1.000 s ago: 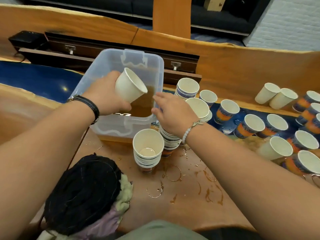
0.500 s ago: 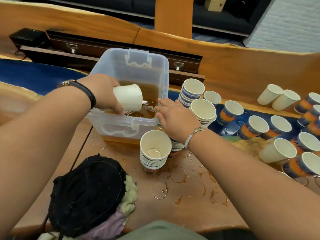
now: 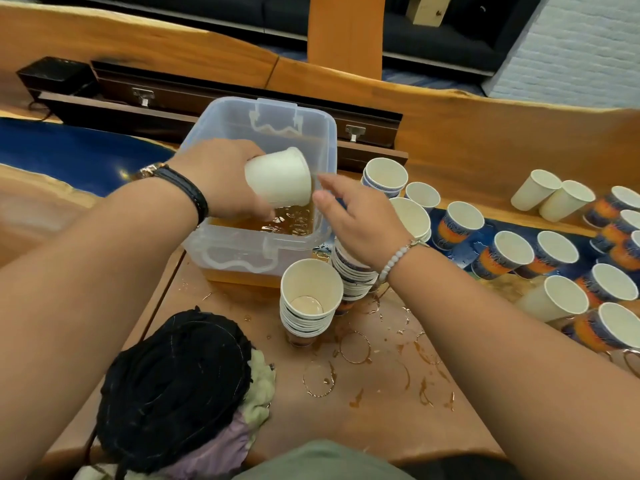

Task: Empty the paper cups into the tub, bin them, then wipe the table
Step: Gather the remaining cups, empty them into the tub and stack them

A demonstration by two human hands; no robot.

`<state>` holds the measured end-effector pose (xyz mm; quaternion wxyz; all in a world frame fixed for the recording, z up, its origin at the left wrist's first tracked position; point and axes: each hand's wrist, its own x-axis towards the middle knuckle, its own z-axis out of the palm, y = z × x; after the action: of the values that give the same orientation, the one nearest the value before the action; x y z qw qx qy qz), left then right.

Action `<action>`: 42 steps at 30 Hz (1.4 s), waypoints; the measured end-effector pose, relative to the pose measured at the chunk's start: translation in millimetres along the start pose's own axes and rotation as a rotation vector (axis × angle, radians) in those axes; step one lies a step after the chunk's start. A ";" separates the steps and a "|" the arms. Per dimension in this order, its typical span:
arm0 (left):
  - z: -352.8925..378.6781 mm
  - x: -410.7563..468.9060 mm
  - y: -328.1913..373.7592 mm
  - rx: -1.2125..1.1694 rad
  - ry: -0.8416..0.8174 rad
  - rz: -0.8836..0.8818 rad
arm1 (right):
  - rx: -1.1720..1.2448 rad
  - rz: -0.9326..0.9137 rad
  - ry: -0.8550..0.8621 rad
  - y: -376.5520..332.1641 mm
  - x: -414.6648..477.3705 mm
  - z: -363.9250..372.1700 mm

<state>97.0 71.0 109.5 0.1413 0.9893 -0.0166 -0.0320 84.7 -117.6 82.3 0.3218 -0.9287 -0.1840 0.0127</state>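
Two hands are over the near end of the clear plastic tub (image 3: 304, 116), which stands on the wooden bench (image 3: 346, 427) and holds brown liquid (image 3: 277, 221). The left hand (image 3: 221, 178) has its fingers (image 3: 258, 211) closed round the base of a white paper cup (image 3: 280, 176), tipped past level so its mouth faces down and to the right above the liquid; the rippled liquid surface lies just under these fingers. The right hand (image 3: 360, 220) is empty, its fingers (image 3: 332, 183) spread and loosely open, their tips just beside the tipped cup's rim; whether they touch it I cannot tell. Below the right fingers, partly hidden by the palm and wrist, stands a stack of nested cups (image 3: 353, 275), and nearer the body a second stack of cups (image 3: 308, 299) stands upright with a little liquid film in its top cup. To the right of the right fingers many more printed orange-and-blue cups (image 3: 457, 225) stand open-mouthed on the bench, with two plain white cups (image 3: 550, 195) leaning farther off. Brown rings and splashes (image 3: 356, 348) mark the bench nearer the body than both hands. Under the left forearm lies a bundle of dark and pale cloths (image 3: 173, 386). A black strap (image 3: 187, 188) circles the left wrist, a white bead bracelet (image 3: 394, 259) the right.
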 end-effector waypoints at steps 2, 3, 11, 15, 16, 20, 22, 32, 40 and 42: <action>9.1 -3.8 6.6 -0.148 0.091 0.121 | 0.088 -0.041 0.145 -8.2 -4.0 -4.7; 14.0 -6.7 10.1 -0.229 0.104 0.185 | 0.080 -0.058 0.198 -10.8 -6.0 -7.0; 60.7 -5.5 -6.6 -0.382 0.296 0.157 | -0.221 -0.325 0.506 -0.5 -47.9 -26.5; 73.7 0.9 -11.0 0.025 0.234 0.051 | -0.239 -0.475 0.428 1.3 -70.3 -19.4; 74.9 2.1 -10.8 0.038 0.219 0.051 | -0.235 -0.507 0.399 2.7 -73.8 -14.7; 77.9 4.9 -11.8 0.080 0.196 0.024 | -0.262 -0.568 0.275 15.4 -79.2 13.5; 79.3 5.2 -12.0 0.090 0.205 0.014 | -0.312 -0.583 0.240 23.7 -80.4 29.5; 76.5 1.9 -8.0 0.077 0.210 0.015 | -0.434 -0.456 0.082 52.8 -100.9 66.5; 65.4 -0.8 14.5 0.031 0.325 0.075 | -0.374 -0.165 0.554 100.9 -133.9 -9.4; 60.4 -5.6 39.2 -0.050 0.384 0.152 | -0.605 0.226 0.455 132.3 -148.8 -31.9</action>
<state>86.4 16.8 63.0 0.1685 0.9694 -0.0631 0.1673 -5.4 -284.6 13.8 0.0626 -0.9751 -0.0002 -0.2127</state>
